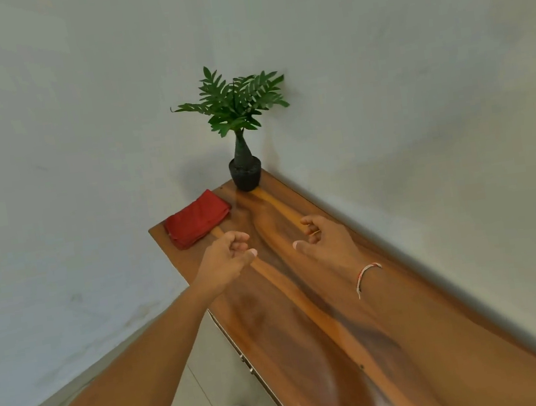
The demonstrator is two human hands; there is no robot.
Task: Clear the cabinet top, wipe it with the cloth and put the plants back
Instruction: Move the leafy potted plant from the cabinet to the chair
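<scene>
- A potted plant (240,138) stands at the cabinet top's (309,316) far end, by the wall.
- A folded red cloth (196,218) lies left of it.
- Nearer, left hand (226,259) and right hand (324,239) hover loosely curled, empty.

I see one plant (237,111) at the far end of the cabinet top (306,300), upright in a small dark round pot (246,173), with green fronds spreading over a tapered dark stem. The pot sits close to the wall at the far right corner. The cloth (196,219) is red, folded into a flat rectangle, lying at the far left corner, near the pot but not touching it. The top is glossy brown wood with lighter streaks running along its length.
</scene>
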